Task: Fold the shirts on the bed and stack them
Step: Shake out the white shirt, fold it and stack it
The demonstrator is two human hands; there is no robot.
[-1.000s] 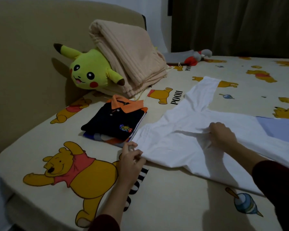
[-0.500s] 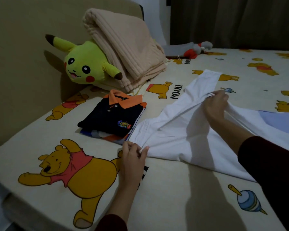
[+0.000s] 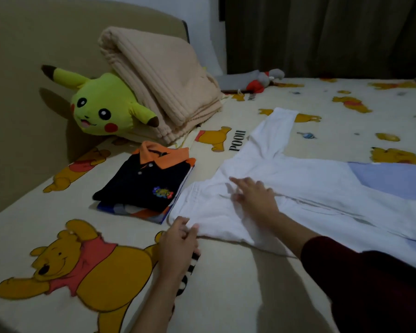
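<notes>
A white shirt (image 3: 310,188) with a pale blue panel lies spread on the bed, one sleeve stretched toward the far side. My left hand (image 3: 180,241) pinches its near left corner against the sheet. My right hand (image 3: 255,195) lies flat on the shirt's middle with fingers straight, pressing the cloth. To the left of the shirt sits a stack of folded shirts (image 3: 144,186), a navy polo with an orange collar on top.
The bed (image 3: 226,296) has a cream sheet printed with yellow bears. A yellow plush toy (image 3: 101,109) and a folded beige blanket (image 3: 159,80) lean on the headboard at the back left. A small grey and red toy (image 3: 259,80) lies near the dark curtain.
My right hand let go of the lifted sleeve fold and came down flat onto the shirt's middle. My left hand stayed pinching the near corner.
</notes>
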